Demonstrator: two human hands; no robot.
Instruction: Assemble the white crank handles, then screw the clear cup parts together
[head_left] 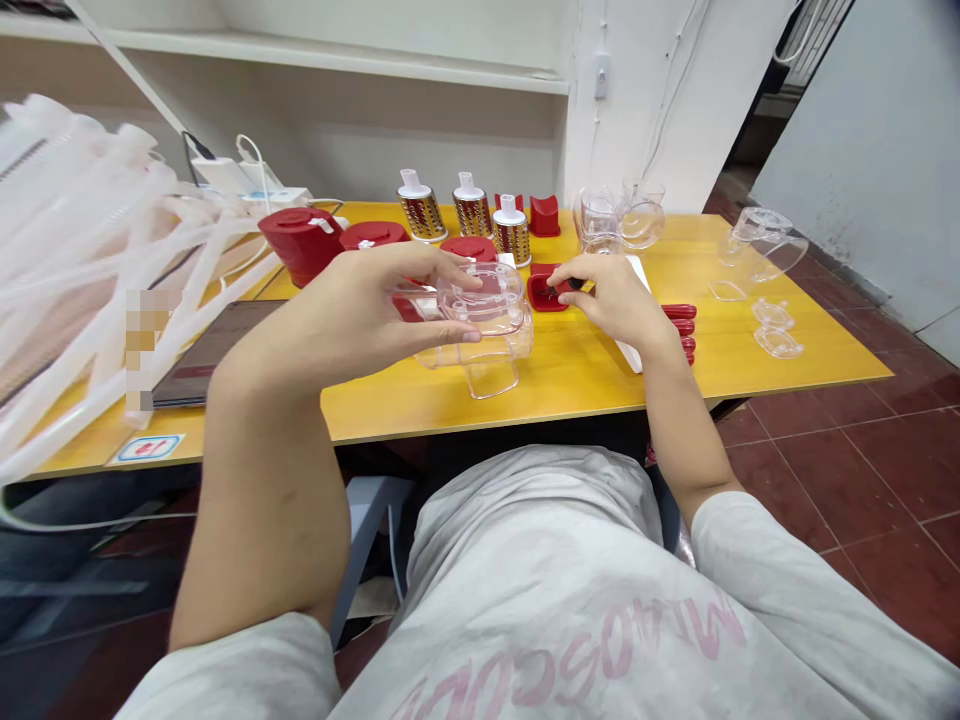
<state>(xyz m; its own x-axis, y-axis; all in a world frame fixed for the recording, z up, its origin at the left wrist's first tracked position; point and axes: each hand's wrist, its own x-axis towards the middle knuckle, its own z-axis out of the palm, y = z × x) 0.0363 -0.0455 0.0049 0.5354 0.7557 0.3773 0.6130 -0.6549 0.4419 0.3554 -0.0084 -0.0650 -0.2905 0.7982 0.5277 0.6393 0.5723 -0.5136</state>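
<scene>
My left hand is closed around a clear plastic housing, with the thumb and fingers on its round top end. The housing is tilted above the front of the yellow table. My right hand pinches a small black piece whose kind I cannot make out. This hand is just right of a hollow red plastic part, and the fingertips overlap its edge. A white strip-shaped piece lies partly under my right wrist, beside several red handles.
Metal grater drums stand at the back beside red round bases. More clear housings and clear small parts lie to the right. White plastic bags and a dark flat panel occupy the left of the yellow table.
</scene>
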